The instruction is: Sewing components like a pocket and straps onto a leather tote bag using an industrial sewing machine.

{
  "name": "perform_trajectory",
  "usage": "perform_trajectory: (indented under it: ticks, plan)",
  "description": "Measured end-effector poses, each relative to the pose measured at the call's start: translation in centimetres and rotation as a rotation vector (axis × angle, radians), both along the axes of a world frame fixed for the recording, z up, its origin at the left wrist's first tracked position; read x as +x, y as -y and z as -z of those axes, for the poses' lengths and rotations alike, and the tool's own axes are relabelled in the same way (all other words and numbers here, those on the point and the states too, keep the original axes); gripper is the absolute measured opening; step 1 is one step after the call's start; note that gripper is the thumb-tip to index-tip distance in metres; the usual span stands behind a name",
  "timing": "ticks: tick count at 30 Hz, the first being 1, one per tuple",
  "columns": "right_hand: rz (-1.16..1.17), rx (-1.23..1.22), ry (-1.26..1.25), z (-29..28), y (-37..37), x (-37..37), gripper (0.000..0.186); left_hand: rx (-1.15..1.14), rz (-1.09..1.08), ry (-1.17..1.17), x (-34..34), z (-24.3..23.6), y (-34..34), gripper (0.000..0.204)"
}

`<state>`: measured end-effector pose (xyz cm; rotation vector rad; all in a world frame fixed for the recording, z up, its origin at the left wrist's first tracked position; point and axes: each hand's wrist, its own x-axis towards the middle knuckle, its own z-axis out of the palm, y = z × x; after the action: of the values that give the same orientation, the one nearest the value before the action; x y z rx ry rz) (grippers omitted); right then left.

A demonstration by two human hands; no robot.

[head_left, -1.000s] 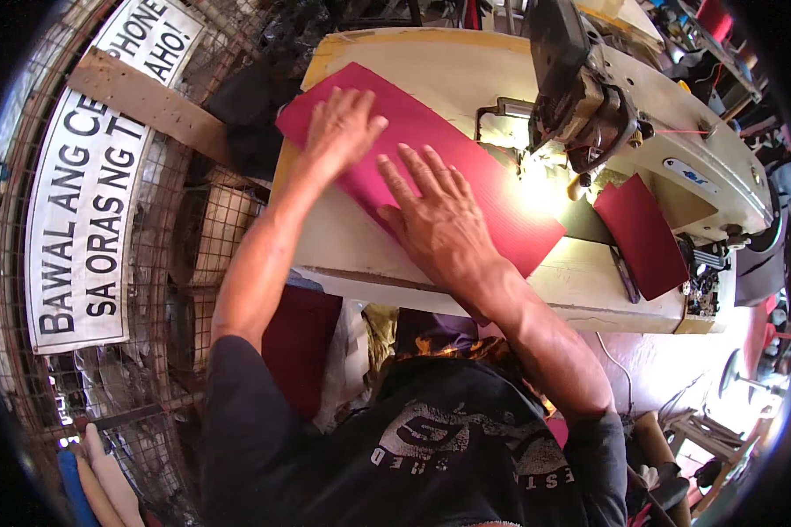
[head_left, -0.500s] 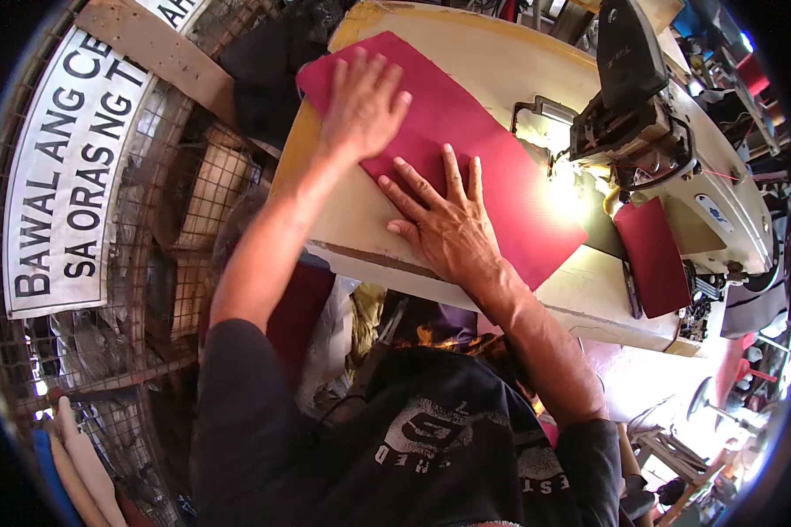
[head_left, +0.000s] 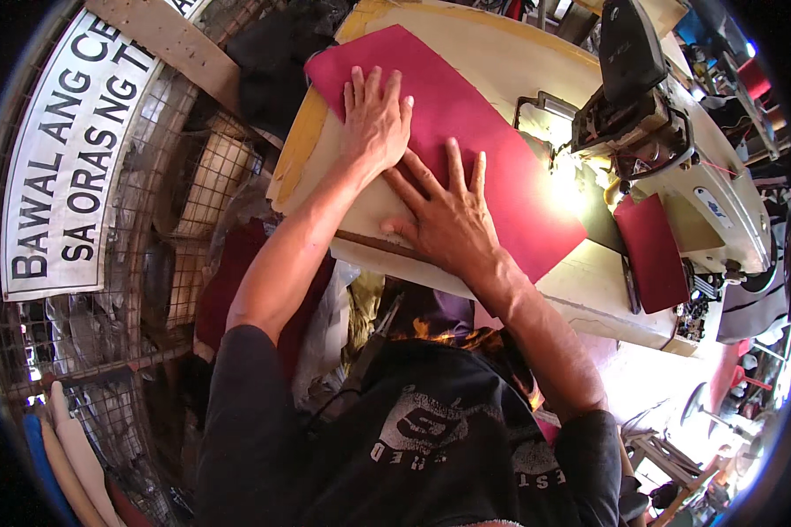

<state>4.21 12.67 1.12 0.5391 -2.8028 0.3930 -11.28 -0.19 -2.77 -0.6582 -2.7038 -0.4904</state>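
A long dark-red sheet of material (head_left: 501, 176) lies flat and slantwise across the pale sewing table (head_left: 475, 44). My left hand (head_left: 376, 123) rests on its left part, fingers stretched out and close beside one another. Just to the right, my right hand (head_left: 455, 215) lies with fingers spread over the sheet's near edge, its thumb on the table top. Neither hand grips anything. The sheet's right end reaches toward the lit needle area of a sewing machine (head_left: 628, 132). A smaller dark-red piece (head_left: 652, 255) hangs over the machine bed at the right.
A thin dark tool (head_left: 631, 285) lies beside the smaller red piece. Left of the table stands a wire mesh partition (head_left: 163, 193) with a white printed sign (head_left: 70, 167) and a wooden plank (head_left: 171, 44). Dark-red cloth (head_left: 237, 290) and plastic hang below the table's near edge.
My left hand has come down and slightly right, nearer to my right hand, and its fingers have drawn closer together. My right hand stays nearly in place. The view has shifted slightly.
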Motion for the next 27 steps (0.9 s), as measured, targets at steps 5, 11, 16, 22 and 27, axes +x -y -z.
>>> perform_trajectory:
  ticks: [5,11,16,22,27]
  plan:
    - [-0.017,0.038,0.156,-0.9,-1.6,6.0,0.093,-0.225,-0.131,-0.178,-2.8,-0.2,1.2,0.067]
    - [0.010,-0.007,0.145,-1.0,-2.4,8.4,0.102,-0.194,-0.096,-0.248,-1.4,-2.6,0.4,0.064]
    - [-0.005,0.032,0.242,-1.2,-2.4,8.1,0.108,0.019,0.175,-0.002,8.4,0.1,-4.3,0.065]
    - [-0.005,0.021,0.210,-1.0,-2.5,8.2,0.115,-0.045,-0.116,-0.297,-4.2,0.9,1.8,0.066]
    - [-0.011,-0.032,0.204,-1.1,-2.4,8.3,0.112,-0.121,-0.105,-0.359,-9.8,-1.2,4.3,0.062]
